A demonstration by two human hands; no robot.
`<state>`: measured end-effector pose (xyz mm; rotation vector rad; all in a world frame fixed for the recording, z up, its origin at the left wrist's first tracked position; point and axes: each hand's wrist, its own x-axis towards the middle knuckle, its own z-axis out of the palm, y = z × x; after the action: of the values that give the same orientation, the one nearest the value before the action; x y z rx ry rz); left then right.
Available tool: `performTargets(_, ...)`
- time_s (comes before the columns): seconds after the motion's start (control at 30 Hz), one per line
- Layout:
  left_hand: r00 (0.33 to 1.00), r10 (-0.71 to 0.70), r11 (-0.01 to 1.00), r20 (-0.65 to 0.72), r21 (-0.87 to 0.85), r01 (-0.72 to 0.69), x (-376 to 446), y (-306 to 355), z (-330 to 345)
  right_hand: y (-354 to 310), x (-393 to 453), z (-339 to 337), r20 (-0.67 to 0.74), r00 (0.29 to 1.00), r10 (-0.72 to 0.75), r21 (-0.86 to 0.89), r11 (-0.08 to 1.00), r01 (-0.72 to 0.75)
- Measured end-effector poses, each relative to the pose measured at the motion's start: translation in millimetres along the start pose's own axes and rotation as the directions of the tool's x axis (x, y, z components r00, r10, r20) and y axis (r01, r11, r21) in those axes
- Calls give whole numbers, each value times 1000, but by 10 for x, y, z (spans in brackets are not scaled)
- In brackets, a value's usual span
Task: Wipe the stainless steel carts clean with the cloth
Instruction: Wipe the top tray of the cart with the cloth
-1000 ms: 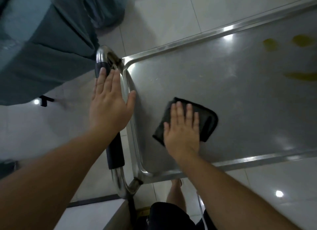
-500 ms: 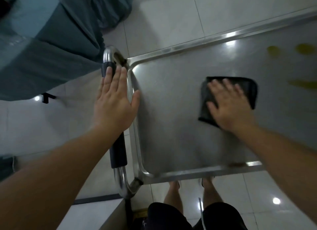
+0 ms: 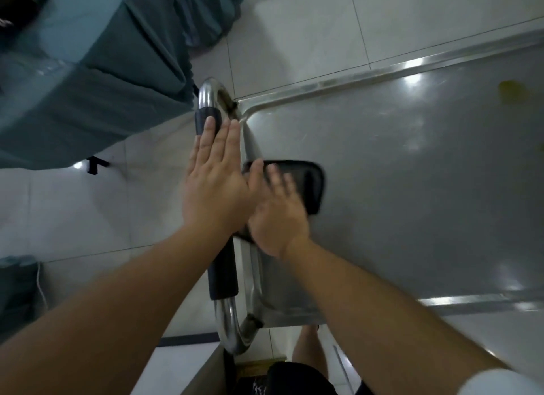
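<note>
The dark cloth (image 3: pixel 306 185) lies flat on the top shelf of the stainless steel cart (image 3: pixel 412 188), at the shelf's handle end, just beside the raised rim. The right hand (image 3: pixel 278 215) presses it down with an open palm and spread fingers — not pinching or bunching it, only bearing on it. Motion blur on those fingers suggests a stroke under way, so the step in hand looks like the wiping of the top shelf itself, worked at the end nearest the handle.

The left hand (image 3: pixel 215 188) lies flat and open on the black-sleeved handle (image 3: pixel 222 276), fingers extended along the bar and not curled round it (a steadying brace, by the look of it, so the cart does not roll under the wiping).

Further out, a yellowish stain (image 3: pixel 507 88) sits on the shelf near the far rim, well apart from the cloth — that part is not yet clean. The next move therefore calls for carrying the cloth across the shelf toward that mark, keeping pressure even. Beyond the cart lie pale floor tiles (image 3: pixel 294 35) and a teal drape (image 3: pixel 103 85).
</note>
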<state>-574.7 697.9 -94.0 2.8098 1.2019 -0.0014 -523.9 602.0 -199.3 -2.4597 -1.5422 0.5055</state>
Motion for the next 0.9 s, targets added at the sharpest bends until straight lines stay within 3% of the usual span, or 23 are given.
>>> performTargets(0.1,1000,1,1000,-5,4,-1,-2,7,10,18,93,-11,87,967,-240,-3,970,242)
performTargets(0.2,1000,10,1000,1,-24,-10,5,-13,6,720,186,-212,81,966,-245,-42,968,248)
performTargets(0.3,1000,13,999,22,-45,-12,11,-36,10,1715,235,-565,-74,997,8,-66,998,-13)
performTargets(0.37,1000,19,999,25,-50,-17,14,-41,7,2444,199,-847,-122,968,220,-65,971,-229)
performTargets(0.5,1000,16,997,14,-79,-15,24,-48,13,3334,125,-1177,-171,821,545,-29,830,-557)
performTargets(0.63,1000,18,996,12,-87,-17,20,-48,14,2766,547,-1026,-209,608,766,100,636,-766)
performTargets(0.67,1000,17,996,14,-91,-16,21,-43,10,2478,688,-960,-201,619,760,118,645,-755)
performTargets(0.77,1000,10,996,20,-91,-8,25,-34,-5,1483,1017,-694,-164,794,586,91,810,-579)
performTargets(0.9,1000,-1,993,9,-117,2,22,-30,-10,318,1032,-307,-37,989,146,-28,989,-147)
